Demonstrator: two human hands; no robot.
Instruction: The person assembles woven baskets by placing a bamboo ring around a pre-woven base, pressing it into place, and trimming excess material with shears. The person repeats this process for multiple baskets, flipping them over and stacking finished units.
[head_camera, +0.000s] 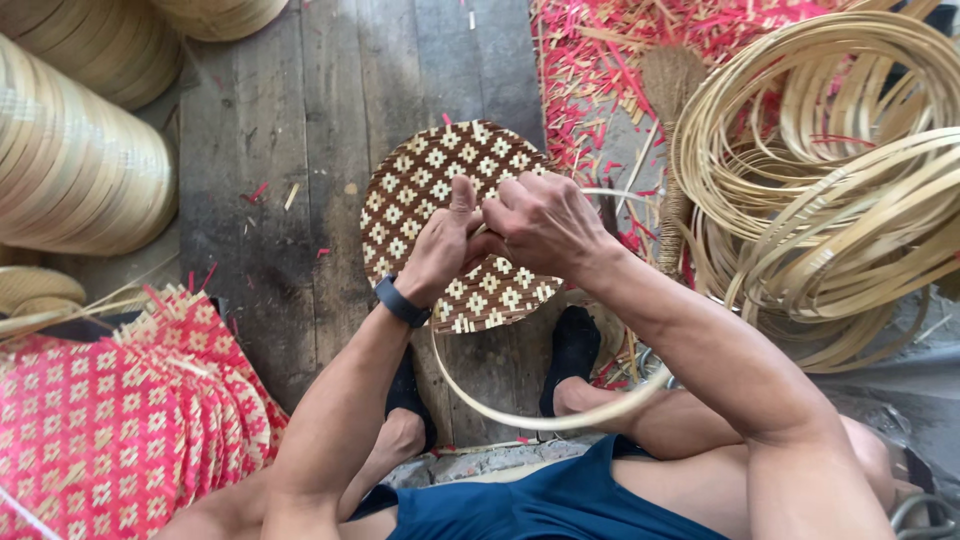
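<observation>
Both hands, left (440, 250) and right (545, 222), pinch the hoop (540, 418) against the mat (440, 170) held over the knees; fitting the rim looks under way, and seating it would need steady pressure round the edge. Plank floor (300, 150), red mats (110, 420) left, strip coils (830, 170) right, red trimmings (640, 50) beyond.

You hold a round woven mat (440, 190), brown with pale diamond checks, tilted above the plank floor, and a pale bamboo hoop (540, 418) curving beneath its lower edge.
</observation>
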